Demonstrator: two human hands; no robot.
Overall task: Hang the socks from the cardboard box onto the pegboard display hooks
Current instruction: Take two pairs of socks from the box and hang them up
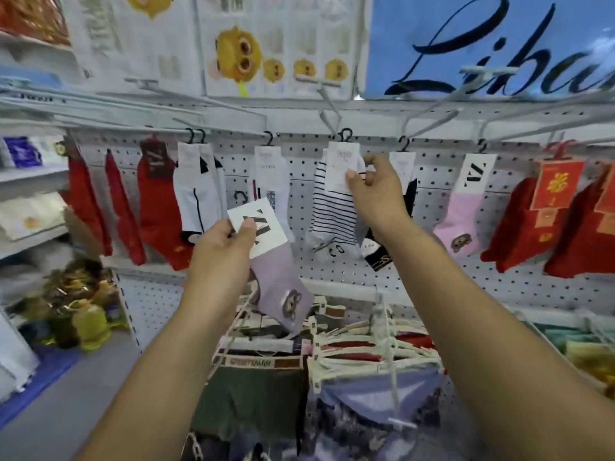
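My left hand (pixel 223 242) grips a lilac sock (pixel 283 287) by its white card label, and the sock hangs below the hand with a small bear patch near the toe. My right hand (pixel 374 188) pinches the white label of a black-and-white striped sock (pixel 332 214) that hangs by a black hanger (pixel 346 134) from a hook (pixel 327 104) on the white pegboard (pixel 432 281). The cardboard box is not in view.
More socks hang along the row: red pairs (pixel 156 207) at the left, a pink sock (pixel 461 221) and red pairs (pixel 529 224) at the right. Long empty hooks (pixel 432 108) stick out above. Underwear on hangers (pixel 349 351) hangs below. Shelves (pixel 30 201) stand at the left.
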